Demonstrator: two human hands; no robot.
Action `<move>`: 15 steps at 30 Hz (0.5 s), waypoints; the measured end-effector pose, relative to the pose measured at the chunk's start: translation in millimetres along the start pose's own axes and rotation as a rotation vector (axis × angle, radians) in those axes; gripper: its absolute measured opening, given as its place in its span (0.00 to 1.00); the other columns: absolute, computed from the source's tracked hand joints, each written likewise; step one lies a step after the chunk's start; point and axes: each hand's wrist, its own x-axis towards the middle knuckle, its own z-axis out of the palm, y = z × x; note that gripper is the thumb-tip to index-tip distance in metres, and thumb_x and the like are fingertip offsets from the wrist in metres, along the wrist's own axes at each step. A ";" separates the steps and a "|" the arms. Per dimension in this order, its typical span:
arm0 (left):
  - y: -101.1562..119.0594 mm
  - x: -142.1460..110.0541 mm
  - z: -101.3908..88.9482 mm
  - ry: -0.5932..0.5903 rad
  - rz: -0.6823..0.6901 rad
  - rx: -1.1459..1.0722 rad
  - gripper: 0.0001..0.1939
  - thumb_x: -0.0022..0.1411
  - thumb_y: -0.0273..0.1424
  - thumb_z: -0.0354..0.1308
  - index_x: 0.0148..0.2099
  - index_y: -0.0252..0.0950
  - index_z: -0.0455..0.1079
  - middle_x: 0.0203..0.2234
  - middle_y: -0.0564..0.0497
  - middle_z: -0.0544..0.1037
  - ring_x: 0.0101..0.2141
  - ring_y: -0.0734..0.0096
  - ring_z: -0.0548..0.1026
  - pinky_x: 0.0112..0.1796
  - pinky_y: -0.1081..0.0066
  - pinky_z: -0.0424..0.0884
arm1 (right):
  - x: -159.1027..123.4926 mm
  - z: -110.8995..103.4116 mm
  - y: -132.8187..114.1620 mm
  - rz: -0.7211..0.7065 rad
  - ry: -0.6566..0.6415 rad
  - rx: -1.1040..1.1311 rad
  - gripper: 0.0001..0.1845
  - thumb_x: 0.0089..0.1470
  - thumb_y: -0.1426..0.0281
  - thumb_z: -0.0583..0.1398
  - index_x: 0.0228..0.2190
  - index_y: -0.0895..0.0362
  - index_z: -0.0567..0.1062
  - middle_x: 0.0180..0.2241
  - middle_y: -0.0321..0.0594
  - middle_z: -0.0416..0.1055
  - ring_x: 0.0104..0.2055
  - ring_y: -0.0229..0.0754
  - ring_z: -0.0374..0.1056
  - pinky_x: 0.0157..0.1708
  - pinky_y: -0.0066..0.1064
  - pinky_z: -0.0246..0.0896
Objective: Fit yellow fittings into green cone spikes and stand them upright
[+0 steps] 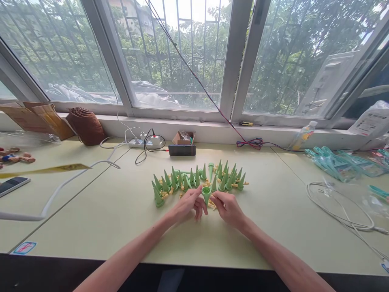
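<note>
My left hand [194,201] is closed round a hollow green plastic cone [206,194], its wide open end tipped up toward me and its point down. Close against the cone's right side, my right hand [227,206] has thumb and forefinger pinched together; whatever sits between them is too small to make out. Just beyond both hands stand several green cones [225,177], points up, in a loose cluster. Small yellow plastic pieces [212,205] lie among the cones and on the table beneath my hands.
A phone [182,150] leans against a small open carton [184,138] behind the cones. Power strip and cables [146,142] lie back left, a brown pouch [85,125] farther left. Teal packaged items [330,162], a bottle [303,135] and a coiled white cable [340,205] are right.
</note>
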 end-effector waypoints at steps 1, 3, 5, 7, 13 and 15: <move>-0.6 0.2 0.1 -0.003 -0.005 -0.020 0.41 0.66 0.57 0.42 0.23 0.26 0.74 0.16 0.41 0.76 0.14 0.70 0.72 0.16 0.74 0.66 | 0.0 0.0 -0.3 -0.001 0.004 -0.004 0.18 0.67 0.66 0.51 0.23 0.55 0.62 0.20 0.30 0.54 0.22 0.34 0.47 0.23 0.28 0.46; -1.7 0.5 0.7 0.000 -0.018 -0.067 0.39 0.66 0.56 0.44 0.24 0.26 0.74 0.19 0.39 0.78 0.16 0.69 0.74 0.18 0.73 0.69 | 0.0 -0.1 -1.2 -0.009 0.005 -0.008 0.19 0.67 0.66 0.50 0.23 0.56 0.62 0.20 0.31 0.55 0.22 0.34 0.48 0.23 0.27 0.46; -3.0 0.9 1.2 0.011 -0.033 -0.125 0.37 0.65 0.57 0.46 0.26 0.26 0.73 0.24 0.37 0.80 0.18 0.67 0.76 0.19 0.72 0.70 | -0.1 -0.4 -2.3 -0.021 -0.003 -0.006 0.19 0.67 0.65 0.50 0.23 0.56 0.63 0.20 0.31 0.56 0.22 0.34 0.49 0.24 0.27 0.47; -4.5 1.7 1.0 0.013 -0.033 -0.169 0.35 0.64 0.57 0.48 0.29 0.26 0.73 0.26 0.36 0.80 0.20 0.66 0.77 0.19 0.72 0.71 | -0.2 -0.7 -3.2 -0.026 -0.015 0.003 0.20 0.67 0.64 0.50 0.23 0.56 0.64 0.20 0.32 0.58 0.22 0.34 0.50 0.24 0.27 0.49; -3.7 2.2 -1.2 -0.010 0.057 -0.221 0.29 0.64 0.53 0.54 0.40 0.28 0.73 0.27 0.44 0.78 0.24 0.68 0.77 0.25 0.71 0.72 | -0.2 -0.1 -4.4 0.008 -0.038 0.066 0.23 0.68 0.60 0.50 0.24 0.57 0.68 0.20 0.33 0.60 0.21 0.34 0.52 0.23 0.26 0.50; -1.6 1.3 -1.6 -0.009 0.091 -0.204 0.26 0.65 0.51 0.55 0.43 0.29 0.73 0.28 0.47 0.76 0.25 0.70 0.76 0.27 0.71 0.72 | -0.1 0.2 -4.7 0.014 -0.036 0.099 0.23 0.68 0.58 0.49 0.25 0.57 0.69 0.21 0.34 0.63 0.21 0.34 0.55 0.24 0.26 0.52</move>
